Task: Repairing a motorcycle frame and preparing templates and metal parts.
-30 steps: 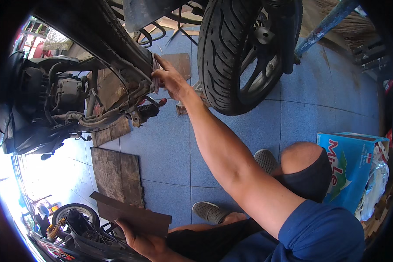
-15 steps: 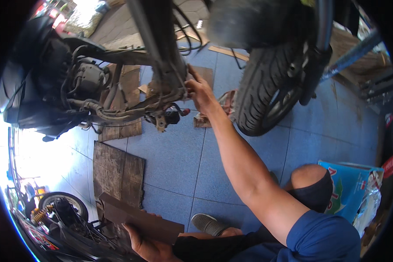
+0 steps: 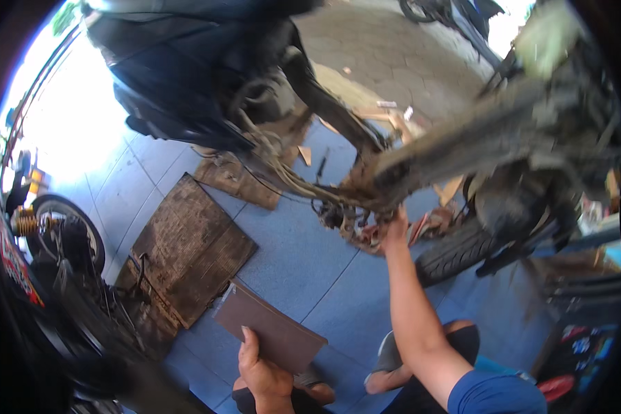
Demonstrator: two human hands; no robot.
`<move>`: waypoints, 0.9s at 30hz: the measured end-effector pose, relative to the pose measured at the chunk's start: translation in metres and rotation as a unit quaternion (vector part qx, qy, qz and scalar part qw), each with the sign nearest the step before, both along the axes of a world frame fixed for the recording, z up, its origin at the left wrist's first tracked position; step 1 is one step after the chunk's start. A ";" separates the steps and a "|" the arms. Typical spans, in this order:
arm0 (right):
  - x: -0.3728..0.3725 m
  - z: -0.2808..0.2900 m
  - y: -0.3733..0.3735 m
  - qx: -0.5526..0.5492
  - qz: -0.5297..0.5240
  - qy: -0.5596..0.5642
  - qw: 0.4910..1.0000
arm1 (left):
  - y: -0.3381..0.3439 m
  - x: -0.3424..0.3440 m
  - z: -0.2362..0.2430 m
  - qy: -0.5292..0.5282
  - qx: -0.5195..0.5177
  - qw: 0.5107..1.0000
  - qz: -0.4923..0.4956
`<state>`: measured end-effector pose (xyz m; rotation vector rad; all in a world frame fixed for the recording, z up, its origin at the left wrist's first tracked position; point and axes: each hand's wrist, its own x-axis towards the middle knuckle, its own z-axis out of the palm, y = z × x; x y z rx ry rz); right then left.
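Left hand [image 3: 263, 372] is closed around the near edge of a dark brown sheet [image 3: 276, 331], which is grasped with the thumb laid over its upper face; the fingers are hidden beneath. From this hand the sheet is held out toward twelve o'clock, and its long axis is set from about ten to four o'clock. It is seen to be flat, matte and straight-edged, with a slightly paler far edge, and it is judged to be fairly stiff, since no sag is shown.

Farther out, between one and two o'clock from the left hand, the right hand [image 3: 395, 231] is placed at the lower end of a motorcycle's frame beam [image 3: 455, 155]. Whether anything is grasped there cannot be told, as the fingertips are blurred and partly hidden. The beam is reached most nearly by the right hand, while the sheet is kept well apart from it. Its long axis is pointed from about eight to two o'clock, and its dull brown surface is coated with grime. At three o'clock from the right hand a crumpled striped rag [image 3: 431, 228] is seen, and at four o'clock a black tyre [image 3: 459, 257].
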<state>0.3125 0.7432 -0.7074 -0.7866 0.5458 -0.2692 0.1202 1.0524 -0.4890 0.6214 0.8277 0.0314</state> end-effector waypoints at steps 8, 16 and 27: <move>-0.095 0.036 0.035 -0.034 0.015 0.136 0.990 | -0.018 -0.048 0.035 0.022 0.022 0.999 -0.016; -0.245 0.192 0.078 -0.157 0.196 0.336 0.908 | -0.043 -0.158 0.017 0.065 -0.010 0.998 0.014; -0.358 0.402 0.013 -0.220 0.476 0.295 0.798 | -0.074 -0.339 0.225 0.205 -0.031 0.975 0.082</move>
